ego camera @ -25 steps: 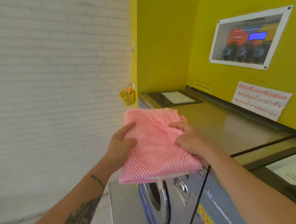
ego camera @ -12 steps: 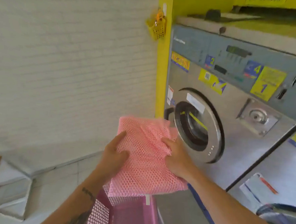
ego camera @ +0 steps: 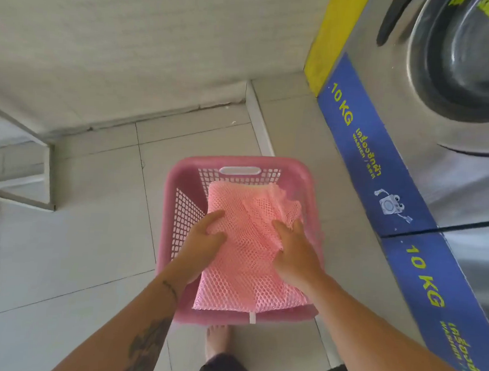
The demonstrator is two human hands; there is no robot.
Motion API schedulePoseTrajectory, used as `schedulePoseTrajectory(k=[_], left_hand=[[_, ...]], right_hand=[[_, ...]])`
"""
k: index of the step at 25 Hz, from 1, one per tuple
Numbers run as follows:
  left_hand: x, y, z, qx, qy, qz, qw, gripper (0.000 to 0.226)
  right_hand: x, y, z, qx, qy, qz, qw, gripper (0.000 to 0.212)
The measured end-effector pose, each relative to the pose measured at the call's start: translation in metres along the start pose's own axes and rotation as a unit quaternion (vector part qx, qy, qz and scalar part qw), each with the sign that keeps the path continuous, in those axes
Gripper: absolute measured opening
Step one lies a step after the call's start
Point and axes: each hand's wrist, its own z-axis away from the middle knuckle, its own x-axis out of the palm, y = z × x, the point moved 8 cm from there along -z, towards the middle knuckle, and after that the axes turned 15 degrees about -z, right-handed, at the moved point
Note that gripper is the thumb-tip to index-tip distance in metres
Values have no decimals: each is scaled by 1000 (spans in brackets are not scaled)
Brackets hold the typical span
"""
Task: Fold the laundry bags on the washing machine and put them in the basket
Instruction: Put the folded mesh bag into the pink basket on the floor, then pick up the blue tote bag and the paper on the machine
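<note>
Fingers [ego camera: 216, 215] of left hand [ego camera: 201, 244] curled round left edge of folded pink mesh laundry bag [ego camera: 247, 252], thumb on top, rest hidden underneath. Fingers [ego camera: 281, 227] of right hand [ego camera: 296, 257] laid across right side of bag, thumb and forefinger on top of mesh, others hidden behind it; gripping, not flat. Bag held level between both hands, directly over pink plastic basket [ego camera: 176, 186], covering most of its opening; cannot tell whether underside touches basket floor. Far right corner of bag rumpled, rest folded flat. White tag [ego camera: 252, 317] hanging off near edge, over basket's near rim. Basket on tiled floor [ego camera: 59, 253], handle slot on far wall, lattice side visible at left. Washing machine [ego camera: 452, 176] just beside basket on right, blue strip marked 10 KG along its base, round door at top right. Bare foot [ego camera: 216, 342] just behind basket's near rim. Tattooed left forearm [ego camera: 147, 323]. Pale wall [ego camera: 132, 32] beyond floor.
</note>
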Motion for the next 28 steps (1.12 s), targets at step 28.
schedulePoseTrajectory(k=[28], left_hand=[[45,238,160,236,-42,-50,970,30]], right_hand=[[-199,-57,155,3,101,-100,990,59]])
